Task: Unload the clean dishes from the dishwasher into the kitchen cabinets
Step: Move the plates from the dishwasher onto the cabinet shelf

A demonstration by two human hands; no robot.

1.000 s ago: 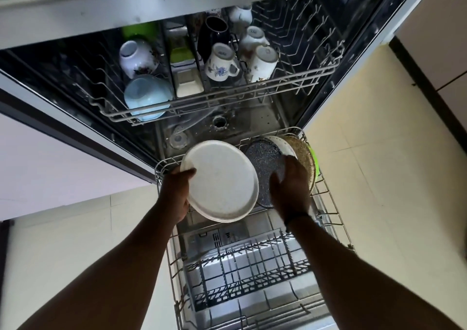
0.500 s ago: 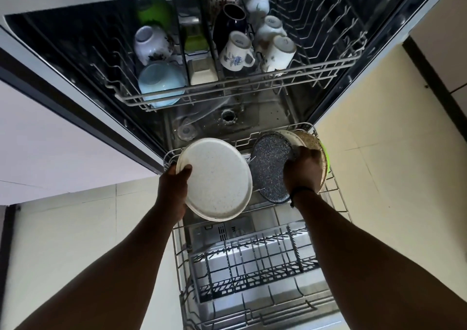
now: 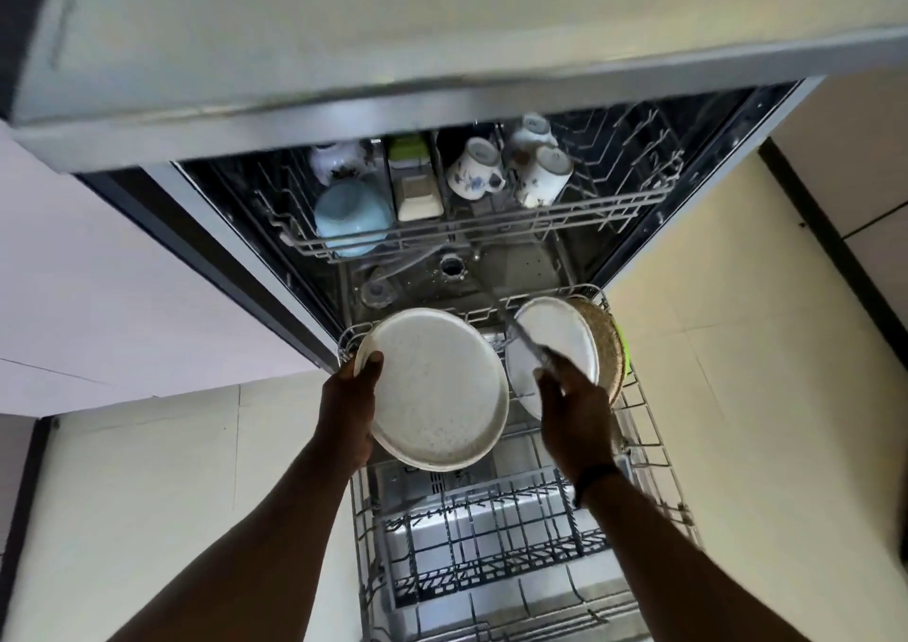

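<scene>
Plates (image 3: 555, 341) upright in lower rack (image 3: 653, 450); speckled plate (image 3: 435, 390) in left hand (image 3: 351, 395); dark plate (image 3: 528, 346) in right hand (image 3: 575, 415)

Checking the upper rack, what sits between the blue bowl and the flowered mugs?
In the head view, a small cream square dish sits between the blue bowl and the flowered mugs.

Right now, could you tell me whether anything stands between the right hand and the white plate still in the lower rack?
The right hand grips a dark plate, seen edge-on, that crosses in front of the white plate standing in the lower rack. Nothing else visible lies between them.
</scene>
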